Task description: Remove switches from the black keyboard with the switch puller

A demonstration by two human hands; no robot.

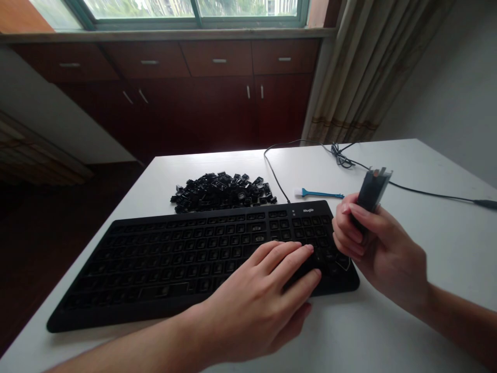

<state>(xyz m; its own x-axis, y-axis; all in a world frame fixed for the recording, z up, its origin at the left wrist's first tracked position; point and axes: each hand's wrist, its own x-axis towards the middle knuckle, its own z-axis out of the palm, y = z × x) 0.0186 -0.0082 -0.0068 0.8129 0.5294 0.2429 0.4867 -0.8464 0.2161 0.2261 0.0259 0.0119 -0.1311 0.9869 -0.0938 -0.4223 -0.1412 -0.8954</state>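
Observation:
A black keyboard (155,264) lies on the white table, with most of its keycaps off and the bare key sockets showing. My left hand (267,300) rests over its right part, fingers stretched out over the number pad and thumb low by the front edge. Above the keyboard's right end, my right hand (373,243) is closed around a dark rectangular tool (373,189) with a clear, pronged upper end; its exact kind does not show. Behind the keyboard sits a heap of loose black keycaps (225,191).
A small blue brush (320,193) with pale bristles lies behind the keyboard's right end. The keyboard's black cable (276,176) runs to a tied bundle (341,155) near the far edge. The white table (435,171) ends before dark red cabinets (217,109).

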